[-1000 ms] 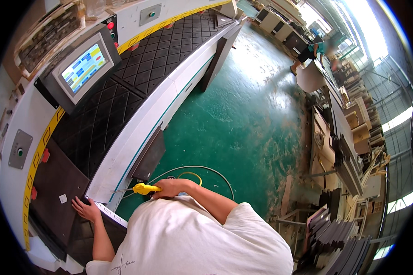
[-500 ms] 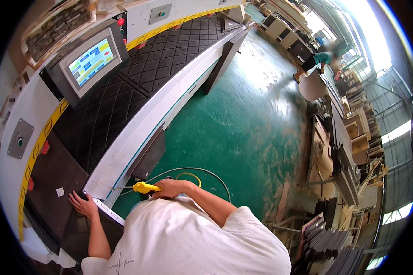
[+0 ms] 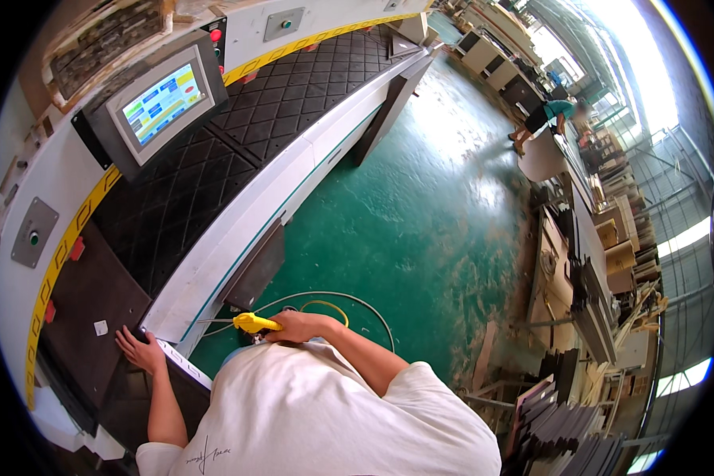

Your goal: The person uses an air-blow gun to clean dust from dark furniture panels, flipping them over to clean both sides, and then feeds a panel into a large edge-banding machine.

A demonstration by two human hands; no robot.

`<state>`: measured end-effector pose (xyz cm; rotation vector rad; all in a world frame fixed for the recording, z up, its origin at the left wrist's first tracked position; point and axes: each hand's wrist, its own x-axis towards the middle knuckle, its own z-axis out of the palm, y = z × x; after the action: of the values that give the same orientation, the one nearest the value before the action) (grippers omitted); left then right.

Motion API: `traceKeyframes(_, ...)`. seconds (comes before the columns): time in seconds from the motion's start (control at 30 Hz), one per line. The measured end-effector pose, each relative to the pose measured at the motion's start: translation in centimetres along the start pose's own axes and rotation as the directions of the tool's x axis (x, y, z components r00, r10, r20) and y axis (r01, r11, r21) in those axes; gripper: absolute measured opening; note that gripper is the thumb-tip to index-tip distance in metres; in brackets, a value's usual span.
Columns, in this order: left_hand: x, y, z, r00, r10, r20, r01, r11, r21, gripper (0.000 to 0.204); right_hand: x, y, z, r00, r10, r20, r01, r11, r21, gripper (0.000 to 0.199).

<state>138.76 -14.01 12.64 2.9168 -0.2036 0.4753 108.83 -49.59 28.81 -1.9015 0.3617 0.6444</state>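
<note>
My right hand (image 3: 297,326) is wrapped around a yellow air blow gun (image 3: 254,323) in front of my waist, its thin nozzle pointing left. A yellow hose (image 3: 331,305) curves behind that hand. At the lower left, my left hand (image 3: 141,352) lies with fingers spread on a dark brown panel (image 3: 95,278), beside the machine table's white corner. A small white label (image 3: 101,328) sits on the panel just beyond my left fingertips.
A touch screen (image 3: 163,103) and a red button (image 3: 216,36) are mounted on the machine with a black quilted bed (image 3: 278,103). A grey cable (image 3: 373,304) loops over the green floor (image 3: 389,238). Stacked boards (image 3: 595,301) line the right, where another person (image 3: 543,119) bends over.
My hands keep their hold and place, with only a slight shift of the whole view. The far person has changed posture at the boards.
</note>
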Motion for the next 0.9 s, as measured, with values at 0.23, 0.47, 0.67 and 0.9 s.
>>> traceKeyframes(0.23, 0.1, -0.1, 0.2, 1.0, -0.004, 0.007, 0.004, 1.0, 0.01, 0.073, 0.0, 0.5, 0.2, 1.0, 0.003, -0.017, -0.003, 1.0, -0.03, 0.052)
traceKeyframes(0.47, 0.1, -0.2, 0.3, 1.0, -0.007, 0.004, 0.006, 1.0, 0.018, 0.073, -0.2, -0.4, -0.4, 0.999, 0.027, 0.039, -0.026, 0.999, -0.024, 0.055)
traceKeyframes(0.67, 0.1, -0.3, 0.5, 1.0, 0.013, -0.014, -0.013, 1.0, 0.005, 0.073, 0.2, 0.4, 0.0, 1.0, 0.008, 0.03, -0.007, 1.0, -0.02, 0.053)
traceKeyframes(0.9, 0.1, 0.0, -0.1, 1.0, -0.008, 0.01, 0.008, 1.0, 0.01, 0.072, 0.1, -0.4, -0.3, 1.0, -0.009, -0.005, 0.009, 0.999, 0.035, 0.05)
